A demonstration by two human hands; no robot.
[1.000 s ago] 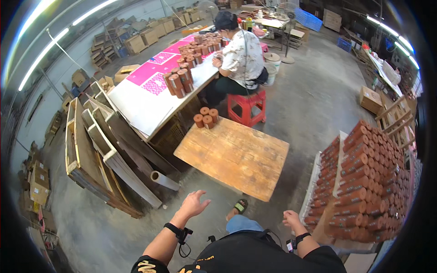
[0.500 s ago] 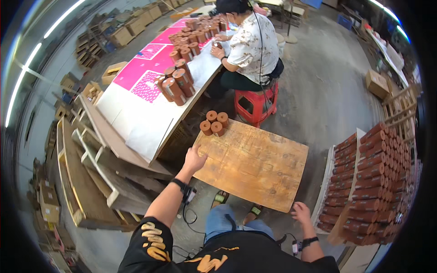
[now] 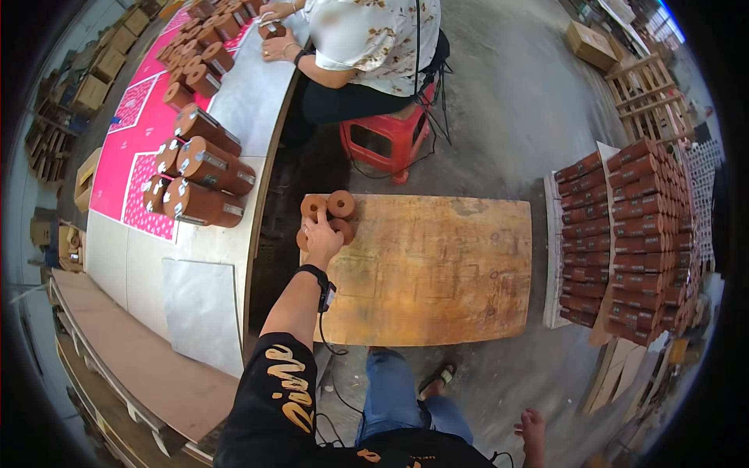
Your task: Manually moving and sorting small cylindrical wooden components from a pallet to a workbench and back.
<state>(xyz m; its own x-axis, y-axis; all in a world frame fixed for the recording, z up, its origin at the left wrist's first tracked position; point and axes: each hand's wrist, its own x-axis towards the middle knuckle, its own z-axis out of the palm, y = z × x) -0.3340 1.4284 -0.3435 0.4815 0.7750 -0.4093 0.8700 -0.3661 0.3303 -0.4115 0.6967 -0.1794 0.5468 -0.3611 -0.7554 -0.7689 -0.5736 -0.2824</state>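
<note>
L hand (image 3: 321, 240) fingers narrow, resting on 4 brown rings (image 3: 341, 203); R hand (image 3: 532, 428) fingers loosely spread, holding nothing.

A workshop or small factory floor is shown. A bare concrete floor (image 3: 515, 117) is seen, with brown cylindrical parts (image 3: 204, 175) laid in batches on a long tabletop (image 3: 234, 234). More such parts are stacked in rows (image 3: 632, 234) at the right. Cardboard boxes (image 3: 589, 43), a wooden pallet (image 3: 644, 86) and timber boards (image 3: 117, 366) are stored around. A seated worker (image 3: 367, 39) is occupied at the tabletop.
</note>
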